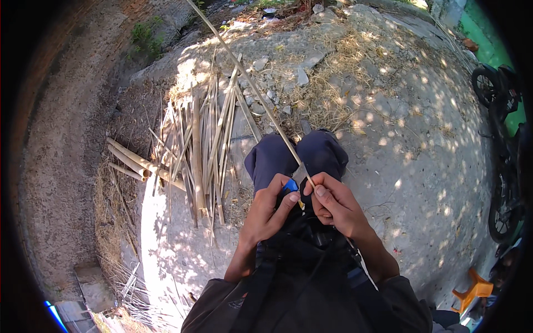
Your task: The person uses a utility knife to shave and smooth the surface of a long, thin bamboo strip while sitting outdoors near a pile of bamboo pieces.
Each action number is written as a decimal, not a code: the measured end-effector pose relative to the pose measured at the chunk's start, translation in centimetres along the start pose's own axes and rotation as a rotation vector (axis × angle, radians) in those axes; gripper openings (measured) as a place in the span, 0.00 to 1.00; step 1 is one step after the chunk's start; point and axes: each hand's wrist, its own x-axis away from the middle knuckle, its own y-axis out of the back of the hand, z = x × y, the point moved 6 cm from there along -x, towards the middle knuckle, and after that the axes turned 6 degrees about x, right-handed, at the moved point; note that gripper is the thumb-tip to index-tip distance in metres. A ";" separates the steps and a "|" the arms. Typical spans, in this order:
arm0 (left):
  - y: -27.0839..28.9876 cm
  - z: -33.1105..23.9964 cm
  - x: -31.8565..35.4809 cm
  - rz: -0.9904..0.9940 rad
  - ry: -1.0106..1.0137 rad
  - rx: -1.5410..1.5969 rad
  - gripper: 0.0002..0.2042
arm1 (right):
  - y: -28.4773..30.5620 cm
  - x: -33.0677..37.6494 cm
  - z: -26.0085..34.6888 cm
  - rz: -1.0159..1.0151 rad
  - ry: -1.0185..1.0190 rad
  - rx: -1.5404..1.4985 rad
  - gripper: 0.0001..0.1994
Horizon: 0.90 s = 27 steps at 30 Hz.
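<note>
My left hand point(271, 211) is closed around a small knife with a blue handle point(290, 185). The knife's short grey blade point(300, 173) lies against a long, thin bamboo strip point(261, 95). Thumb and fingers of my right hand point(334, 204) pinch that strip just below the blade. From there it slants up and away to the far left, passing over my knees. Between the hands shows a small yellow bit point(301, 205), too small to make out. The strip's near end is mostly hidden by my right hand.
Left of my knees lies a pile of split bamboo strips point(214, 133), with thicker bamboo poles point(130, 158) beside it. Dry shavings point(355, 66) and stones cover the far ground. A brick wall point(66, 139) rises at left. A motorbike point(502, 161) and an orange plastic stool point(473, 289) stand at right.
</note>
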 end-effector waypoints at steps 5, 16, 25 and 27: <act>-0.1 -1.2 0.4 -0.009 -0.055 -0.216 0.10 | 0.7 0.3 0.1 -0.094 0.066 0.125 0.11; 0.5 -1.2 1.0 -0.105 -0.190 -0.416 0.10 | -0.2 1.3 3.1 -0.278 0.321 0.708 0.09; 1.9 0.6 2.4 -0.213 -0.224 -0.427 0.10 | -1.9 0.3 2.6 -0.264 0.418 0.844 0.08; 2.0 0.9 2.6 -0.237 -0.226 -0.434 0.10 | -2.3 0.1 2.6 -0.272 0.460 0.846 0.08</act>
